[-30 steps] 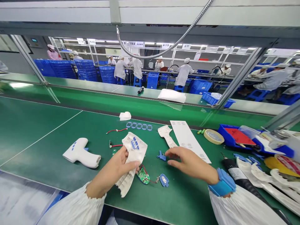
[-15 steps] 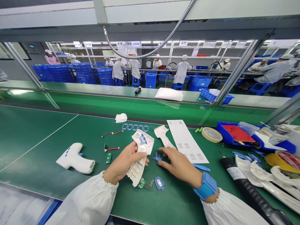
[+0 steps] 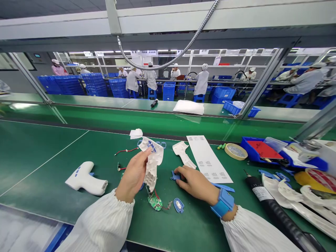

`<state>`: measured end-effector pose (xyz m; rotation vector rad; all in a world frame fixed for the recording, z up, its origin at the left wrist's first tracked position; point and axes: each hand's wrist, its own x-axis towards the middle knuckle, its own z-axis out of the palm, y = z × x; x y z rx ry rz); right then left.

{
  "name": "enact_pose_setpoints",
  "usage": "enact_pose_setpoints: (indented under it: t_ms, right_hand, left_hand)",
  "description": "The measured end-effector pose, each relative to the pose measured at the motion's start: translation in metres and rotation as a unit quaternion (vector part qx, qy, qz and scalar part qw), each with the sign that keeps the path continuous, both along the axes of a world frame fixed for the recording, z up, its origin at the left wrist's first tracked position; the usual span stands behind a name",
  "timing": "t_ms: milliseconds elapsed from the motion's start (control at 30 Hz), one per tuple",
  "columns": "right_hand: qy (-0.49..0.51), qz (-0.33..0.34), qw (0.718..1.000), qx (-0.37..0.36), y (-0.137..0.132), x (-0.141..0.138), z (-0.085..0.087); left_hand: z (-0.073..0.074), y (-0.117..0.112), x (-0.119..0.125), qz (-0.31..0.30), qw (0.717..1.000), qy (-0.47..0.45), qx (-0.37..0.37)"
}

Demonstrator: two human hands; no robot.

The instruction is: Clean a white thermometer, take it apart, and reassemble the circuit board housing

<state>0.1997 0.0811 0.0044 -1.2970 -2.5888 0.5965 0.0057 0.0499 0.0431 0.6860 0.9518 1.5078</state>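
My left hand (image 3: 132, 176) holds a white plastic housing half (image 3: 152, 161) upright above the green table; blue buttons show near its top. A green circuit board (image 3: 154, 202) hangs from it on red wires and rests on the table beside a blue oval part (image 3: 178, 205). My right hand (image 3: 195, 182), with a blue wrist strap (image 3: 222, 203), lies on the table, fingertips touching a small blue trigger piece (image 3: 174, 175). Another white housing half (image 3: 183, 153) lies just beyond it.
An assembled white handheld device (image 3: 86, 178) lies to the left. Wires (image 3: 126, 151), blue rings, a white label sheet (image 3: 207, 158), a tape roll (image 3: 235, 151), blue bins (image 3: 265, 149), a black tool (image 3: 273, 206) and white shells (image 3: 309, 199) fill the right. Other workers stand far behind.
My left hand has lifted and turned the housing half upright, dragging the circuit board with it. My right hand has moved down and left onto the blue trigger piece.
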Motion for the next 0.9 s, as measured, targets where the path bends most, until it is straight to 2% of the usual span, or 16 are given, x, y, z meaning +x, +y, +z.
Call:
enact_pose_setpoints:
  t_ms: [200,367,500,600,700,800,900]
  right_hand:
    - [0.058,-0.011,0.998,-0.006,-0.002,0.004,-0.007]
    - [0.161,-0.03,0.986,-0.027,-0.004,0.009,-0.012]
    - [0.26,-0.065,0.963,-0.011,-0.008,0.011,-0.002]
    - [0.334,-0.104,0.937,0.021,-0.018,0.012,0.013]
    - [0.386,-0.107,0.915,0.047,-0.032,0.011,0.025]
    - [0.358,-0.073,0.927,0.083,-0.043,0.004,0.025]
    - [0.319,-0.055,0.935,0.145,-0.047,-0.005,0.016]
  left_hand:
    - [0.018,0.01,-0.011,0.071,0.996,0.013,0.051]
    - [0.017,0.021,-0.023,0.096,0.994,0.022,0.043]
    - [0.009,0.018,-0.02,0.066,0.998,0.019,0.018]
    - [0.0,0.009,-0.01,0.038,0.999,0.021,0.002]
    - [-0.007,-0.002,0.003,0.002,0.999,0.033,-0.009]
    - [-0.012,-0.011,0.016,-0.045,0.998,0.037,-0.011]
    - [-0.016,-0.019,0.027,-0.06,0.998,0.005,0.001]
